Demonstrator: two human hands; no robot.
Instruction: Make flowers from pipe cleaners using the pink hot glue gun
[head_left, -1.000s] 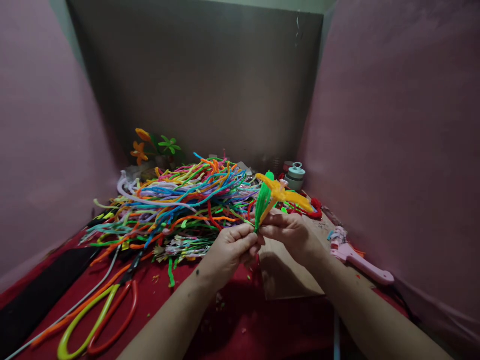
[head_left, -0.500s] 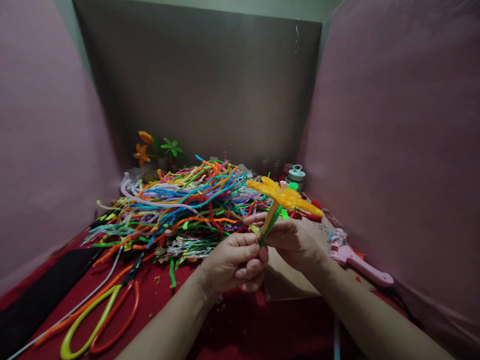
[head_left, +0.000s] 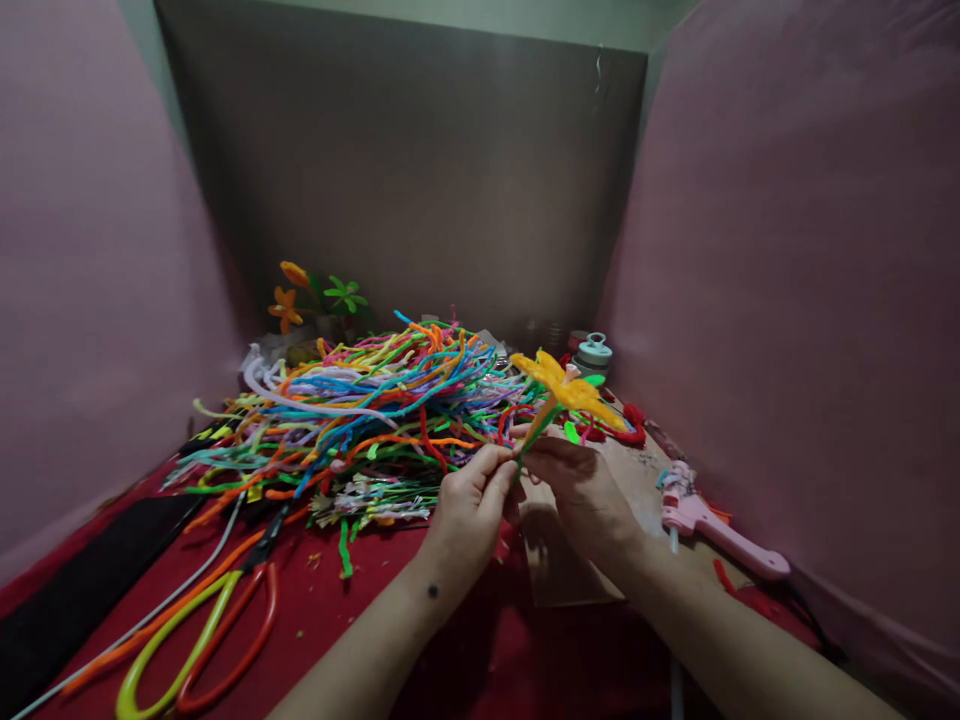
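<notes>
A yellow pipe-cleaner flower (head_left: 564, 386) with a green and orange-yellow stem leans up and right between my hands. My left hand (head_left: 471, 510) pinches the lower stem between thumb and fingers. Close against it from the right, my right hand (head_left: 589, 495) also has its fingertips closed on the stem, just under the bloom. The stem's lowest part is hidden behind my fingers. Just behind the hands lies a big heap of coloured pipe cleaners (head_left: 375, 390).
Scissors (head_left: 217, 640) with yellow and red handles lie at the left front on the red cloth (head_left: 337, 640). A pink glue gun (head_left: 724, 530) rests on cardboard at the right. Finished-looking flowers (head_left: 300, 295) and a lidded bottle (head_left: 594, 350) stand at the back.
My left hand has turned, its back now facing up, with thumb and fingers pinching the stem. The bloom has tilted and shifted slightly.
</notes>
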